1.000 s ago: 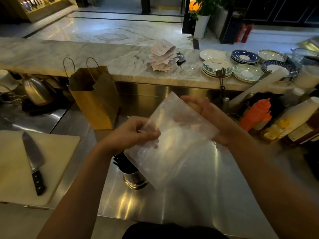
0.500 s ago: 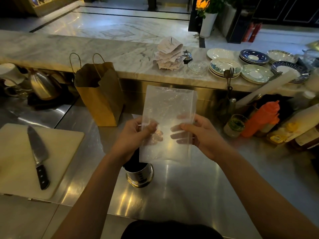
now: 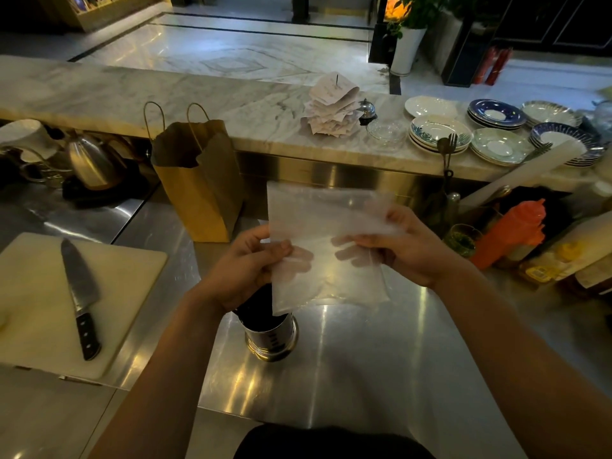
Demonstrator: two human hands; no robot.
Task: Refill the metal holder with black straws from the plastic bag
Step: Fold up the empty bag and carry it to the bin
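A clear plastic bag (image 3: 326, 223) is held up flat in front of me, with nothing visible inside it. My left hand (image 3: 243, 270) pinches its left edge and my right hand (image 3: 402, 248) grips its right side, fingers behind the film. Directly below the bag a round metal holder (image 3: 271, 337) stands on the steel counter, filled with black straws (image 3: 253, 306). My left hand and the bag cover part of the straws.
A brown paper bag (image 3: 198, 180) stands behind the holder. At the left a knife (image 3: 81, 296) lies on a white cutting board (image 3: 33, 309). An orange squeeze bottle (image 3: 511, 231), a glass jar (image 3: 462, 240) and sauce bottles crowd the right. Plates (image 3: 440, 132) sit on the marble ledge.
The bag went from tilted to upright in both hands, and its top edge has now folded down toward my right hand. The holder with straws stayed in place.
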